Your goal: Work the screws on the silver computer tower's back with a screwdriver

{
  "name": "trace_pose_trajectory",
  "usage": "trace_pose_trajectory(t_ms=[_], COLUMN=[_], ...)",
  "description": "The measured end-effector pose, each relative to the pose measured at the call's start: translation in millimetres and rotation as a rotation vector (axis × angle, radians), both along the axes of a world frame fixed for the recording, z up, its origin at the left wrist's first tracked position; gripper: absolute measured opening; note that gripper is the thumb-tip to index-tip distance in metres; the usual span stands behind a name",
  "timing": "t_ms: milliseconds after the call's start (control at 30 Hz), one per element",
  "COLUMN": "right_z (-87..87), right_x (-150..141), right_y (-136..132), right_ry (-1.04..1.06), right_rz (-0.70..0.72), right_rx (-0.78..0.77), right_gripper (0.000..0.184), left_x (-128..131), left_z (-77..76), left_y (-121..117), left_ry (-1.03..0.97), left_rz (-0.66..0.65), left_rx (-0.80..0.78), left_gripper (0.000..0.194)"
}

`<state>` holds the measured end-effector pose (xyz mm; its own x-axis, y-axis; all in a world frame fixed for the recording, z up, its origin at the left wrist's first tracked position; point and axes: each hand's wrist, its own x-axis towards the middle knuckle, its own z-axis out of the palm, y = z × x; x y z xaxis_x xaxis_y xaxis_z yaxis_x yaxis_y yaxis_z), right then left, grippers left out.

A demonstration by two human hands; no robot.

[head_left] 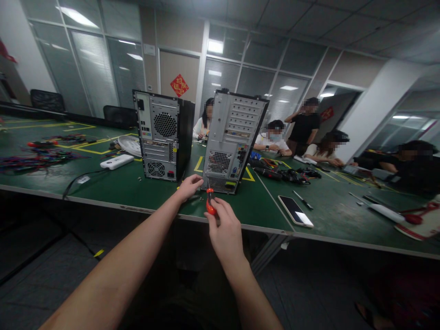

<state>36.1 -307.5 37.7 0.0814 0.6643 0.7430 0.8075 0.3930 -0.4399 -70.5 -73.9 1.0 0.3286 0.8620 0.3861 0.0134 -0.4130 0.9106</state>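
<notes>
A desktop computer case [220, 128] stands upright on the green table, its back panel turned to me. My right hand [225, 224] holds a red and black screwdriver [210, 199], its shaft pointing up at the lower left edge of that panel. Close beside the screwdriver tip is my left hand [190, 187], fingers drawn together at the lower left corner of the case. Whether anything small is between those fingertips cannot be made out. A few small screws [201, 198] lie on the table just below the case.
A second computer case [160, 137] stands to the left, near a white power strip [117, 162] and bundled coloured wires [37, 158]. On the right lie a phone [295, 211], a pen-like tool [303, 200] and black cables [292, 175]. Several people are around the far side.
</notes>
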Motion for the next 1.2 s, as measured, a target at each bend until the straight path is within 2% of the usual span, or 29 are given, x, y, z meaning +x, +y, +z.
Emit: trace_pose_trajectory(t_ms=[200, 500, 733, 933, 1200], right_z=[-2.0, 6.0, 0.8, -1.5, 5.5], right_x=[-0.5, 2.1, 0.1, 0.4, 3.7], right_y=[1.8, -2.9, 0.5, 3.0, -1.7], right_ry=[0.080, -0.180, 0.006, 0.074, -0.137], right_rz=[0.023, -0.018, -0.001, 0.012, -0.005], right_rx=[-0.022, -0.023, -0.015, -0.034, -0.001], right_gripper=[0.026, 0.045, 0.031, 0.029, 0.042], left_x=[-1.0, 0.1, -0.7, -0.9, 0.5], left_z=[1.3, 1.0, 2.5, 3.3, 1.2], left_y=[-2.3, -0.3, -2.4, -3.6, -0.3], left_ry=[-0.009, -0.019, -0.008, -0.019, -0.022], left_rz=[-0.012, -0.014, -0.013, -0.021, -0.019], left_rx=[0.001, -0.025, -0.006, -0.010, -0.030], left_gripper=[0.032, 0.033, 0.034, 0.036, 0.037])
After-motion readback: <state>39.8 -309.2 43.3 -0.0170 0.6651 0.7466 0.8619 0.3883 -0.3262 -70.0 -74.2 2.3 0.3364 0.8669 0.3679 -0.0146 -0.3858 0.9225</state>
